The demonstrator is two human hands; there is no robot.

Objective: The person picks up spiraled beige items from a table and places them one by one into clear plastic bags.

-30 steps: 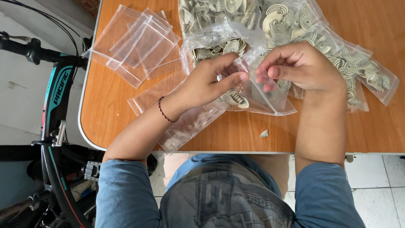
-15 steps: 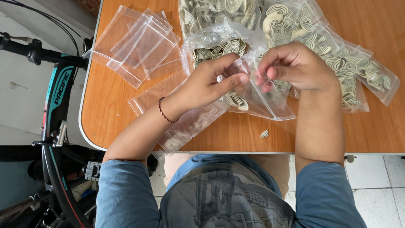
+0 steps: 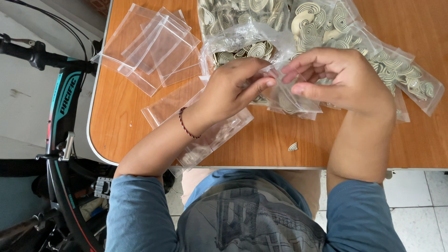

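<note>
While nothing has shifted, both hands, left [image 3: 233,91] and right [image 3: 338,77], pinch the clear bag [image 3: 284,95] (spiral pieces inside).

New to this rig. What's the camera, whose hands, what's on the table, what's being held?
There is no machine here: a person wears one camera on the head, and it looks straight down at their own two bare hands and lap. The left hand, with a thin cord bracelet at the wrist, and the right hand meet over a wooden table. Together they pinch a small clear plastic bag with a few pale spiral pieces inside. Behind it lie larger clear bags full of spiral pieces. A loose stack of empty clear bags sits to the left, and one stray spiral piece lies near the table's front edge. A bicycle stands beside the table on the left.
</note>
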